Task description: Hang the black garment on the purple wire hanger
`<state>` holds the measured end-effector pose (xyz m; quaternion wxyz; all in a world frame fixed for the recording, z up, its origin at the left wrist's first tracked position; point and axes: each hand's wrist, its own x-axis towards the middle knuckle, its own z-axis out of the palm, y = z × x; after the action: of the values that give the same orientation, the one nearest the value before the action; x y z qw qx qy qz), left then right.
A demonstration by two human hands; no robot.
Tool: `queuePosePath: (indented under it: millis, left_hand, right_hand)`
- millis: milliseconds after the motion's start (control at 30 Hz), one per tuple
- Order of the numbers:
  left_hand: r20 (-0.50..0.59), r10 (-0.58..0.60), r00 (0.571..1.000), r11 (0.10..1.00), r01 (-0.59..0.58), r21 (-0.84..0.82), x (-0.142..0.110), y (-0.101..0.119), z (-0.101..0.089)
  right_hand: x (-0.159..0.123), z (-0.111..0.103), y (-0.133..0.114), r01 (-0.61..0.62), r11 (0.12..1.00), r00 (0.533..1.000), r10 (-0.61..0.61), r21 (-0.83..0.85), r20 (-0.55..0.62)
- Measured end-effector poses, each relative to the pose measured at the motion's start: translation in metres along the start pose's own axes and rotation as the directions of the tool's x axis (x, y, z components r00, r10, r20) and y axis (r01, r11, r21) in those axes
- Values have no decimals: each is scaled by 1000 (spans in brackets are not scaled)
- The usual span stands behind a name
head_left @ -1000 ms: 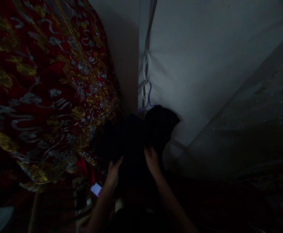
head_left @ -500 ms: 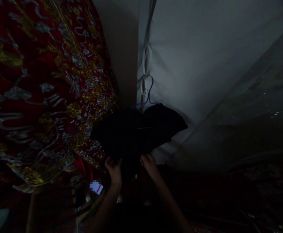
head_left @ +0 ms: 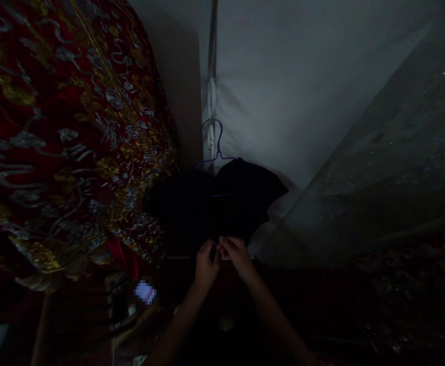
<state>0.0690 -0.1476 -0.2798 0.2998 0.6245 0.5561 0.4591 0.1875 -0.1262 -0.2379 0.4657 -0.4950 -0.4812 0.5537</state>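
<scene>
A black short-sleeved garment [head_left: 251, 190] hangs in front of me on a purple hanger [head_left: 219, 145]. My left hand [head_left: 207, 262] and my right hand [head_left: 235, 254] meet at the front of the garment, their fingertips nearly touching. Both hands are closed in a pinch, apparently on the garment's front edges. The dark cloth and dim light hide exactly what lies between the fingers.
Red cloth embroidered in gold and silver [head_left: 73, 137] fills the left side. The hanger hooks onto a white chain-like holder [head_left: 211, 101] along the pale wall [head_left: 283, 91]. Pale sheer fabric [head_left: 359, 173] drapes at the right. A white tag [head_left: 145, 292] hangs at lower left.
My left hand has moved right and come together with my right hand at the middle of the garment. The view has shifted slightly.
</scene>
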Motion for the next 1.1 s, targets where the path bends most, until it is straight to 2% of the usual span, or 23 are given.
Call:
queuePosePath:
  millis: [100, 200, 300, 400, 467, 533, 567, 633, 667, 733, 800, 867, 933, 1000, 1033, 1100]
  left_hand:
    - [-4, -2, 1000, 1000, 2, 31, -11, 4, 8]
    - [28, -14, 1000, 999, 12, 47, -15, 2, 16]
    - [63, 15, 998, 998, -19, 66, -8, -4, 18]
    - [104, 37, 994, 995, -46, 87, 10, -2, 1]
    - [115, 76, 990, 993, -86, 86, 26, 13, -22]
    - [48, 178, 983, 981, -181, 68, 45, 39, -51]
    - [-27, 256, 966, 965, -254, 63, 56, 55, -65]
    - [-145, 436, 888, 899, -423, 113, 77, 88, -89]
    - [-145, 515, 845, 855, -496, 149, 88, 103, -98]
    - [-73, 627, 776, 769, -601, 217, 107, 124, -109]
    - [14, 688, 726, 695, -664, 275, 120, 135, -113]
    - [49, 723, 689, 644, -699, 311, 127, 139, -116]
    - [-21, 734, 679, 648, -691, 319, 130, 140, -125]
    - [-219, 668, 711, 742, -617, 262, 133, 137, -141]
    - [-349, 583, 734, 810, -558, 181, 134, 133, -150]
    - [-572, 286, 769, 893, -430, -133, 137, 116, -168]
  right_hand:
    - [6, -7, -38, 28, 998, 1000, -28, 53, 13]
    - [21, -7, -96, 197, 979, 980, -195, 57, -34]
    - [34, 0, -145, 320, 945, 947, -319, 63, -34]
    - [35, 8, -163, 372, 925, 928, -372, 76, -17]
    - [32, 11, -158, 386, 920, 923, -385, 74, -16]
    - [29, 12, -151, 382, 923, 924, -382, 55, -2]
    - [28, 12, -148, 379, 925, 925, -380, 41, 12]
    - [25, 12, -148, 397, 918, 917, -397, 7, 43]
    - [25, 13, -150, 419, 908, 907, -417, -17, 56]
    - [25, 14, -153, 472, 878, 882, -468, -77, 63]
    - [30, 17, -151, 517, 839, 854, -519, -172, 35]
    - [39, 20, -139, 531, 796, 827, -562, -291, -28]
    - [50, 23, -116, 491, 785, 829, -554, -378, -72]
    - [55, 26, -89, 415, 822, 872, -482, -391, -87]
    - [55, 27, -75, 376, 848, 896, -435, -373, -89]
    - [46, 28, -53, 316, 894, 928, -361, -317, -92]
